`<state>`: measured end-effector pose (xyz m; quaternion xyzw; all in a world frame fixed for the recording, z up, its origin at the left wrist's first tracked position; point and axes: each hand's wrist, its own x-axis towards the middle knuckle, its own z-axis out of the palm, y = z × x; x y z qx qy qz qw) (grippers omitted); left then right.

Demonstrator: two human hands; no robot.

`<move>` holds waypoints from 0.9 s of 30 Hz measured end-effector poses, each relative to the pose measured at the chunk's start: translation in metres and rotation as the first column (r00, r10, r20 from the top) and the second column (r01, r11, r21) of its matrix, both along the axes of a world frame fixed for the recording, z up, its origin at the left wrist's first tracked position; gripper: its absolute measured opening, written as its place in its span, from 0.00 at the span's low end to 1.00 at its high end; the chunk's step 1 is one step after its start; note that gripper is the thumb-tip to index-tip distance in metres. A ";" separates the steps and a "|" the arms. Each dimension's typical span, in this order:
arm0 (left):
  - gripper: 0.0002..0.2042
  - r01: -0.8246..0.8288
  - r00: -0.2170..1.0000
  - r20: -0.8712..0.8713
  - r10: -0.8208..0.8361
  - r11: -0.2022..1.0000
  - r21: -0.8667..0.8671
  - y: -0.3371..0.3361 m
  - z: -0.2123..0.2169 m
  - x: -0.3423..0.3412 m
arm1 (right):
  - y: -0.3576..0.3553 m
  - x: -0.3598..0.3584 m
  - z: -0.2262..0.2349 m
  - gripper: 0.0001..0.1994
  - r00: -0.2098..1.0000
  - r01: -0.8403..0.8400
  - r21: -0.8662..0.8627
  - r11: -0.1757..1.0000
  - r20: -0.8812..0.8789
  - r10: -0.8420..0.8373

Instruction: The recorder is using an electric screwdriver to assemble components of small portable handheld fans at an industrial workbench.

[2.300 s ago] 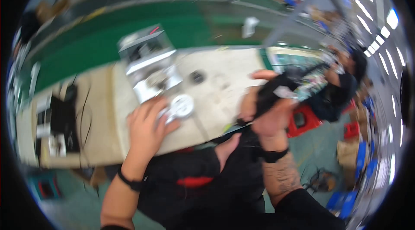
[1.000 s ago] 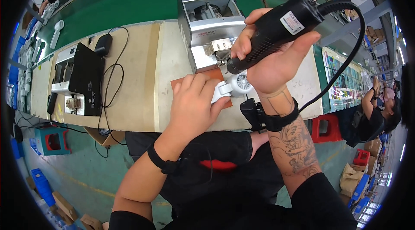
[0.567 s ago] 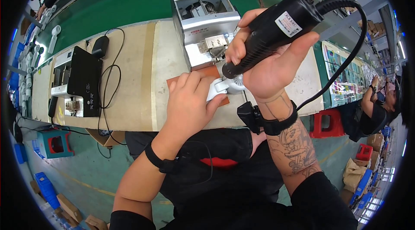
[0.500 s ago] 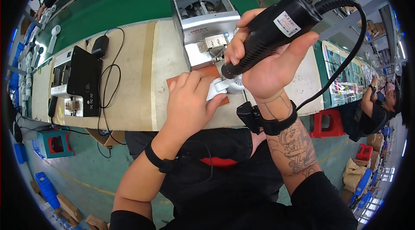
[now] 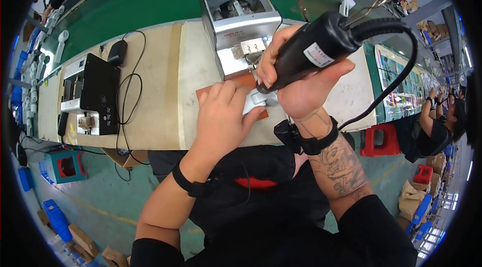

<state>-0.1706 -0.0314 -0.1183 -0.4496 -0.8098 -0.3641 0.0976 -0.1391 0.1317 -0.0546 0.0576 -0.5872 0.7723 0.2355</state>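
In my right hand (image 5: 296, 74) is a black electric screwdriver (image 5: 311, 51), gripped around its body with its cable curving off to the right. It slants down to the left, its nose close above a white plastic part (image 5: 260, 100). My right hand hides the screwdriver's tip, so contact cannot be told. Curled over the near left side of that part, my left hand (image 5: 225, 114) holds it down on an orange-brown mat (image 5: 205, 93). The hand covers much of the part. Just beyond stands a grey screw feeder (image 5: 241, 23), with its window facing up.
On the left of the table stands another black-and-silver feeder (image 5: 93, 96), beside a black power adapter (image 5: 117, 52) and its looping cable. A metal hook (image 5: 384, 0) hangs above the screwdriver. White parts (image 5: 61, 41) line the far left. A red stool (image 5: 380, 140) is at right.
The screwdriver has come down and to the left, and my right hand has shifted slightly with it. My left hand stays on the white plastic part.
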 end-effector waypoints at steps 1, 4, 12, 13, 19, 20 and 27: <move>0.24 -0.008 1.000 0.007 0.008 1.000 -0.012 0.000 -0.001 0.001 | 0.000 0.001 -0.001 0.54 1.000 -0.011 -0.006 1.000 0.002 0.011; 0.23 -0.018 1.000 0.010 0.018 1.000 -0.017 0.000 0.003 0.004 | 0.001 -0.004 0.001 0.54 1.000 0.013 -0.083 0.996 -0.021 -0.015; 0.21 -0.022 0.999 0.028 0.021 1.000 0.018 0.001 0.002 0.003 | 0.016 -0.044 0.032 0.55 0.986 0.113 -0.043 0.993 -0.117 -0.117; 0.21 -0.022 1.000 0.021 0.021 1.000 0.014 0.000 0.003 0.004 | 0.013 -0.046 0.028 0.55 0.987 0.139 -0.010 0.990 -0.082 -0.139; 0.19 -0.030 1.000 -0.003 0.030 0.999 0.024 -0.002 0.003 0.004 | 0.009 -0.043 0.017 0.52 0.988 0.150 0.003 0.989 -0.043 -0.149; 0.19 -0.031 1.000 0.003 0.031 0.999 0.018 -0.002 0.002 0.005 | 0.008 -0.039 0.019 0.52 0.987 0.153 0.003 0.988 -0.039 -0.153; 0.19 -0.030 0.999 -0.015 0.029 0.999 -0.026 0.000 0.001 0.003 | 0.008 0.012 0.036 0.57 0.992 0.117 -0.016 0.993 -0.048 -0.118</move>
